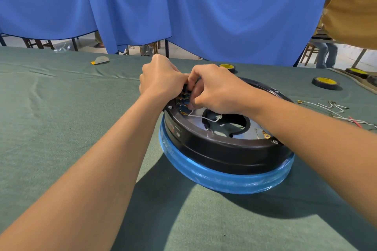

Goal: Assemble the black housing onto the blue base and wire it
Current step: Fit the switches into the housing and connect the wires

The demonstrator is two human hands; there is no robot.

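Black ring-shaped plastic housing is seated on the round blue film-wrapped base, which stands on the green cloth-covered desk. Judged from this, the seating step is complete and the wiring step is in hand.

Both hands work at the dark terminal block on the far-left rim of the housing.
- The left hand is closed into a curled grip against the outer side of the block. Its fingertips are hidden, so what it holds cannot be determined.
- The right hand reaches over the housing with its fingers curled down onto the block. The thumb sits just above the brass end of a thin white wire. Whether this grip pinches a terminal, a screw or nothing cannot be determined.

The white wire runs from the near edge of the block into the central opening of the housing. A brass ring terminal lies unconnected on the inner plate at the right side. Loose white and red leads lie on the desk, well apart from both hands.

The next move probably calls for a fine pinch at the block, then a reach for the remaining leads.
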